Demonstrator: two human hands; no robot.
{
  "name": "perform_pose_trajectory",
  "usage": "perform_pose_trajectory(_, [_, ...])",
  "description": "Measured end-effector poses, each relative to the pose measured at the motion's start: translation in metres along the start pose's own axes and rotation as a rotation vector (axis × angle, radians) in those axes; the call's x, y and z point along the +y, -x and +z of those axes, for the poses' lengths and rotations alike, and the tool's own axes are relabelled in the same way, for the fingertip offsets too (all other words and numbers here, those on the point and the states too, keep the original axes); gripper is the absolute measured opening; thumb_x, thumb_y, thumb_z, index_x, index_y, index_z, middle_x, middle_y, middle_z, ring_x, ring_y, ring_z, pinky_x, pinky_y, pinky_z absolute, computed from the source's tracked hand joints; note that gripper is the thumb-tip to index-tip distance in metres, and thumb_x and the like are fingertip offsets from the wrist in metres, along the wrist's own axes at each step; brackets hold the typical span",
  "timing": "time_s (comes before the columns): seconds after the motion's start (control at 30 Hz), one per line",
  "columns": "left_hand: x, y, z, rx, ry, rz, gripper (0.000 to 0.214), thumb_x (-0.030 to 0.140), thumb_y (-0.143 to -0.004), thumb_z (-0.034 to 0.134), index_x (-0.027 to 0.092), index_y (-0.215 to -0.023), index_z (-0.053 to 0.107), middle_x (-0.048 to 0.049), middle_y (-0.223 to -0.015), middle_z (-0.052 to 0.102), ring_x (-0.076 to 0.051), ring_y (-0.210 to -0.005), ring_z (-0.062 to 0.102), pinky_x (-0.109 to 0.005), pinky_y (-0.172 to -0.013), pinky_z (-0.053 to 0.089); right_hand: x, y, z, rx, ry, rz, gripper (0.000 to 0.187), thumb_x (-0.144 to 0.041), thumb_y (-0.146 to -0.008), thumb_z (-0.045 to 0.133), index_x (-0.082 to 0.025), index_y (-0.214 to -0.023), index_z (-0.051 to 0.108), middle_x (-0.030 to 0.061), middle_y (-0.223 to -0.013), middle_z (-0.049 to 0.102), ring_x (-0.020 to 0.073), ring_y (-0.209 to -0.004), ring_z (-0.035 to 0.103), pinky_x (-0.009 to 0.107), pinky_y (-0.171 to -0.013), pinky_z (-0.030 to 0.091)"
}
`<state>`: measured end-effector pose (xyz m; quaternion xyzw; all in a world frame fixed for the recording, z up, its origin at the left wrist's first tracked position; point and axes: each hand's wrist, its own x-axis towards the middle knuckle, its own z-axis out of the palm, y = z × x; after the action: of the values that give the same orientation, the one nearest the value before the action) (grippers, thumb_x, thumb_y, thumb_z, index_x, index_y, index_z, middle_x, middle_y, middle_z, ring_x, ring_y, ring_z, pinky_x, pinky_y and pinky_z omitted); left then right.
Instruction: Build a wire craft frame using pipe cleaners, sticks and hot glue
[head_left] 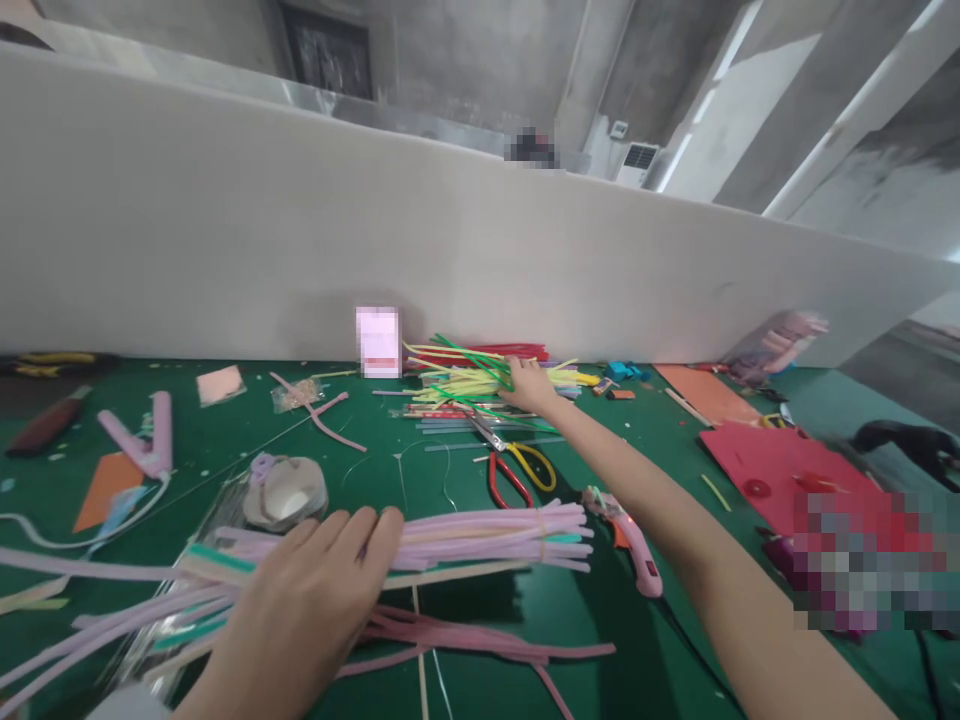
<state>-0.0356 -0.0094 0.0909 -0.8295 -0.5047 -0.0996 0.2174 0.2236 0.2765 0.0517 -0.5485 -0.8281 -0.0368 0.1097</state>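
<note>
My left hand (315, 590) is closed around a bundle of lilac pipe cleaners (480, 535), with a few teal and cream ones among them. Their right ends are gathered by a thin band, while the left ends fan out. Farther off, my right hand (529, 385) reaches to a pile of yellow pipe cleaners (457, 383) with green ones across it. Its fingers are curled on the yellow stems, and their tips are partly hidden. Scissors (517, 465) with red and yellow handles lie just in front of that pile. Pink pipe cleaners (480, 635) lie below the lilac bundle.
A pink glue gun (634, 550) with a black cord lies near my right forearm. Rolls of tape (285, 492) sit behind my left hand. A lilac tool (154, 440) stands at left, and red sheets (780, 465) at right. A lit phone (379, 342) leans on the white partition (300, 220).
</note>
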Motion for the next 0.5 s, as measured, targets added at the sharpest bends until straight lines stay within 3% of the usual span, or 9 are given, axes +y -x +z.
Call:
perform_pose_trajectory(0.17, [0.011,-0.022,0.004,-0.001,-0.097,0.046,0.042,-0.003,-0.076,0.042,0.019,-0.103,0.066,-0.0054,-0.077,0.065,-0.023,-0.068,0.06,-0.035,-0.063,0.043,0.005,0.012,0.002,-0.098,0.079,-0.252,0.027,-0.017,-0.085,0.059,-0.015,-0.112,0.06,0.0138,-0.113,0.061,0.0262,-0.112,0.052,0.036,-0.095,0.04])
perform_pose_trajectory(0.27, [0.02,-0.043,-0.001,0.005,-0.129,0.106,0.039,-0.003,-0.079,0.043,0.018,-0.103,0.065,-0.0052,-0.077,0.064,-0.022,-0.067,0.059,-0.034,-0.061,0.042,0.009,0.019,-0.001,-0.159,0.097,-0.383,0.023,-0.012,-0.085,0.058,-0.018,-0.106,0.063,0.0102,-0.108,0.062,0.0229,-0.108,0.053,0.033,-0.094,0.039])
perform_pose_trajectory(0.33, [0.025,-0.058,-0.002,-0.002,-0.148,0.115,0.036,-0.002,-0.081,0.044,0.017,-0.102,0.065,-0.005,-0.076,0.063,-0.021,-0.065,0.059,-0.034,-0.06,0.042,0.015,0.019,-0.003,-0.135,0.104,-0.416,0.032,-0.013,-0.084,0.06,-0.017,-0.116,0.06,0.0128,-0.119,0.058,0.0251,-0.113,0.05,0.036,-0.097,0.038])
perform_pose_trajectory(0.43, [0.03,-0.081,0.003,-0.02,-0.135,0.13,0.029,-0.001,-0.083,0.046,0.017,-0.097,0.063,-0.0042,-0.072,0.062,-0.019,-0.062,0.058,-0.033,-0.059,0.04,0.027,0.01,-0.004,-0.047,0.061,-0.363,0.07,-0.028,-0.077,0.074,-0.015,-0.139,0.043,0.0191,-0.14,0.044,0.0314,-0.127,0.04,0.044,-0.102,0.035])
perform_pose_trajectory(0.5, [0.033,-0.098,0.01,-0.042,-0.097,0.136,0.024,0.001,-0.083,0.048,0.017,-0.093,0.061,-0.0041,-0.069,0.061,-0.02,-0.062,0.059,-0.032,-0.057,0.039,0.034,0.003,-0.002,-0.063,0.014,-0.324,0.082,-0.039,-0.071,0.079,-0.014,-0.141,0.042,0.0198,-0.139,0.045,0.0325,-0.127,0.04,0.045,-0.102,0.036])
